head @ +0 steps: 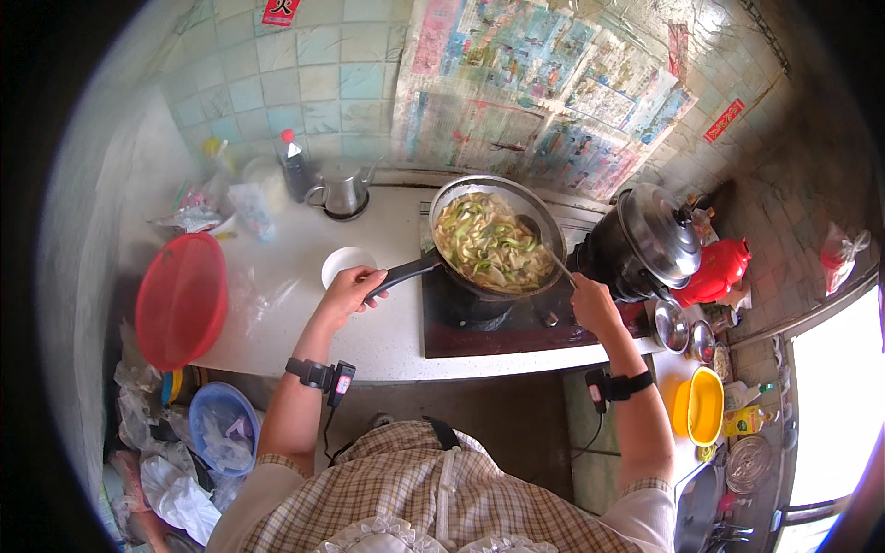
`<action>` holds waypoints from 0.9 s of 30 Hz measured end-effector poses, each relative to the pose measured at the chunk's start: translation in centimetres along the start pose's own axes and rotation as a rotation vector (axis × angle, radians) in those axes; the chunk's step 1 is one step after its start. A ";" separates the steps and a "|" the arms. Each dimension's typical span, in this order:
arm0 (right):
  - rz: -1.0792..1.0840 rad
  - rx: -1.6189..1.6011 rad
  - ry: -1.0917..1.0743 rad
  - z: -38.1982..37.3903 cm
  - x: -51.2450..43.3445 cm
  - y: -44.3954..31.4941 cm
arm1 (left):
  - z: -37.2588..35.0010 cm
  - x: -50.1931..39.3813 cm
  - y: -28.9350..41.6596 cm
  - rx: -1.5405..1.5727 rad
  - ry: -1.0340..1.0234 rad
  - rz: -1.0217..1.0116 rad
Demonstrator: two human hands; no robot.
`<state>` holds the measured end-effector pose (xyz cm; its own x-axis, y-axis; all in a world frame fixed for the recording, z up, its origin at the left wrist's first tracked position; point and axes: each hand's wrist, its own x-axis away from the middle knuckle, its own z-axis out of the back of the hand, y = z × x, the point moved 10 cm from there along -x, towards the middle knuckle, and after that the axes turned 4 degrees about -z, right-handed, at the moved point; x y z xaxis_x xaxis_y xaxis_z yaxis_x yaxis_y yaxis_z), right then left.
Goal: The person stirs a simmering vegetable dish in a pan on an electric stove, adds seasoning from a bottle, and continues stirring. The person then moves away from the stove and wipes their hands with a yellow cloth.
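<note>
A wok (559,231) full of sliced green and pale vegetables (491,242) in some liquid sits over the left part of the dark glass stove (449,339). My left hand (354,292) grips the wok's black handle (408,273). In my right hand (594,304) is the metal handle of a ladle or spatula (559,264), its head partly sunk in the food at the wok's right side. A white bowl (343,261) stands just behind my left hand, partly hidden by it.
Right of the wok stands a lidded metal pot (657,235), with a red kettle (712,273) beyond. Metal bowls (671,326) and a yellow basin (700,406) are at the right. Leftward are a red plastic basket (181,302), a metal teapot (342,188) and a dark sauce bottle (295,169).
</note>
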<state>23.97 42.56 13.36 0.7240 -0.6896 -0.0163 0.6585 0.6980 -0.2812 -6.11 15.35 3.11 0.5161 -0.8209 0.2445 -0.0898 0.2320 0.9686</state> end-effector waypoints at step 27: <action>-0.492 -1.272 -0.395 1.0 2.6 -2.0 | -0.1 0.1 0.1 -0.009 -0.007 -0.006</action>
<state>24.76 39.52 14.87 0.6268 -0.5617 0.5400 0.3786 -0.3863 -0.8411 -6.03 15.35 3.27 0.5107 -0.8259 0.2388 -0.0788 0.2317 0.9696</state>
